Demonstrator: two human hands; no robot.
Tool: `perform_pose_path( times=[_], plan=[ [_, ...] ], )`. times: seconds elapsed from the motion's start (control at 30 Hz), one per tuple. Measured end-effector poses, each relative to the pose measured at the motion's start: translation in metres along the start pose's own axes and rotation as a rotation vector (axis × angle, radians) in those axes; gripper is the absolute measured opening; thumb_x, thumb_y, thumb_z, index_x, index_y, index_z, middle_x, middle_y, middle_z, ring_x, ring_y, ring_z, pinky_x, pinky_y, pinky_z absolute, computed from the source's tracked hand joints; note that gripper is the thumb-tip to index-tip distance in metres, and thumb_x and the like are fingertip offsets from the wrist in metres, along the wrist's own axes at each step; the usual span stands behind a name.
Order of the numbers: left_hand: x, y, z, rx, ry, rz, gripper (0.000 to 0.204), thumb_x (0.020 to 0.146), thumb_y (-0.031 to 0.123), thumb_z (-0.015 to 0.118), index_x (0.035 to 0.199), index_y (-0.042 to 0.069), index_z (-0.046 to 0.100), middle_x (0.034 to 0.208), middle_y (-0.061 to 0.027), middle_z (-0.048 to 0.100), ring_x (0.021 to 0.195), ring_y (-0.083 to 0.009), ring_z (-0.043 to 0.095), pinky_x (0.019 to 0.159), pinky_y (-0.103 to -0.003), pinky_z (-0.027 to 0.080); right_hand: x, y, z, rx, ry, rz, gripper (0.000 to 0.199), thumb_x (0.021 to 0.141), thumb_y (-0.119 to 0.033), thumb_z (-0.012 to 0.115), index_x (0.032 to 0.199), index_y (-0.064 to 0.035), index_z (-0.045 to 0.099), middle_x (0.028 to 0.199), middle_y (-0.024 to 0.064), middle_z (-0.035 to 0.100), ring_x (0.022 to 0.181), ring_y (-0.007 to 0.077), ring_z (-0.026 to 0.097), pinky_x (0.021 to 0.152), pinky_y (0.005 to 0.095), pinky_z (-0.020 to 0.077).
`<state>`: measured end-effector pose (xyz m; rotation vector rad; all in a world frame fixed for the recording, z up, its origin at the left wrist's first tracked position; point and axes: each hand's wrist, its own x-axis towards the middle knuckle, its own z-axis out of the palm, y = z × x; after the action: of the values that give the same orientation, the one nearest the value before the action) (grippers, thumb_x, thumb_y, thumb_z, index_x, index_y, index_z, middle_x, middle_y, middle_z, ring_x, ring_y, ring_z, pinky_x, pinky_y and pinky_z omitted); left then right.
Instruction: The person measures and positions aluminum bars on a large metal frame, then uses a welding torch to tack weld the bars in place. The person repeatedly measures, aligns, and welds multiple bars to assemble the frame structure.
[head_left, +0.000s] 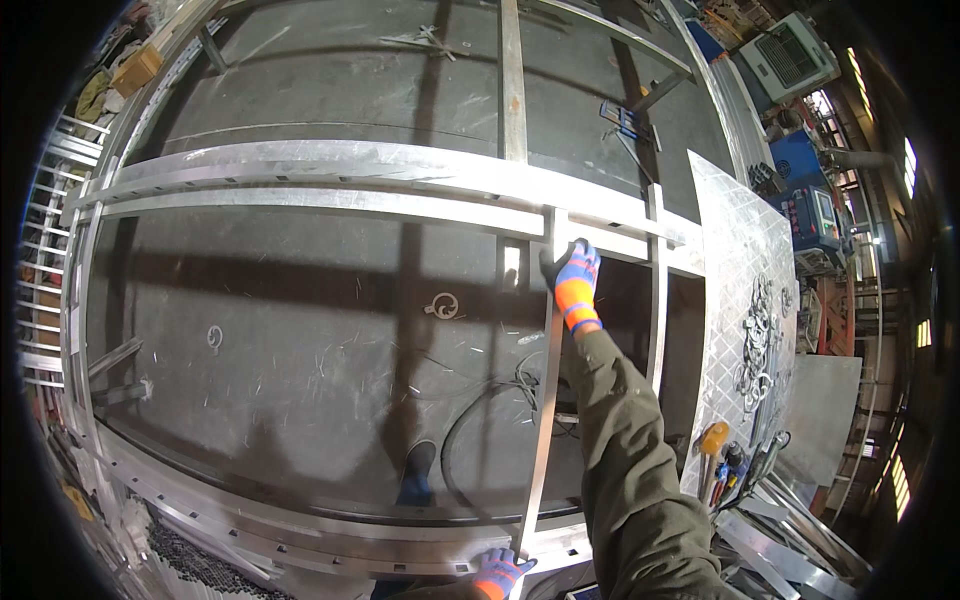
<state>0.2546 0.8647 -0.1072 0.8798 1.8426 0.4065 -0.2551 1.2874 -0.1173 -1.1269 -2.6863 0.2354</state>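
A slim square metal bar [547, 400] runs lengthwise between a long silvery beam [340, 160] across the middle and a slotted rail [340, 545] at the near edge. My right hand [574, 277], in a blue and orange glove, is closed around the bar's far end, just short of the beam; its fingertips are partly hidden. At the near end my left hand [498, 574], gloved alike, has the bar between its fingers and thumb, beside the slotted rail. To the right stands a parallel shorter bar [658, 300], which neither hand touches.
A patterned metal sheet [745, 300] on the right bears dark rings and hardware. Near it are an orange-headed mallet [714, 438] and hand tools. A dark cable [455, 425] curls over the floor inside the frame. A blue machine [812, 215] stands far right, stacked metal bars [55, 240] far left.
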Motion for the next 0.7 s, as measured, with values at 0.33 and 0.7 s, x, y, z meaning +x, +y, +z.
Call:
perform_pose_path(
  times=[0.33, 0.7],
  plan=[
    [-0.021, 0.011, -0.070, 0.172, -0.269, 0.104, 0.053, 0.108, 0.024, 0.035, 0.155, 0.048, 0.039, 0.151, -0.0215, 0.042, 0.142, -0.0427, 0.038, 0.117, -0.056, 0.030, 0.012, -0.012, 0.003, -0.142, -0.047, 0.023, 0.029, 0.097, -0.015, 0.051, 0.121, -0.0047, 0.063, 0.131, 0.0140, 0.062, 0.125, 0.0339, 0.056, 0.104, 0.0436, 0.0474],
    [-0.015, 0.005, -0.058, 0.445, -0.186, 0.124, 0.061, 0.096, 0.018, 0.054, 0.154, 0.035, 0.045, 0.139, -0.0176, 0.053, 0.125, -0.0422, 0.052, 0.107, -0.056, 0.040, -0.542, 0.137, -0.201, 0.365, 0.101, 0.413, 0.013, 0.095, -0.010, 0.067, 0.105, -0.0035, 0.071, 0.101, 0.0176, 0.071, 0.091, 0.0365, 0.070, 0.083, 0.0405, 0.0553]
  ],
)
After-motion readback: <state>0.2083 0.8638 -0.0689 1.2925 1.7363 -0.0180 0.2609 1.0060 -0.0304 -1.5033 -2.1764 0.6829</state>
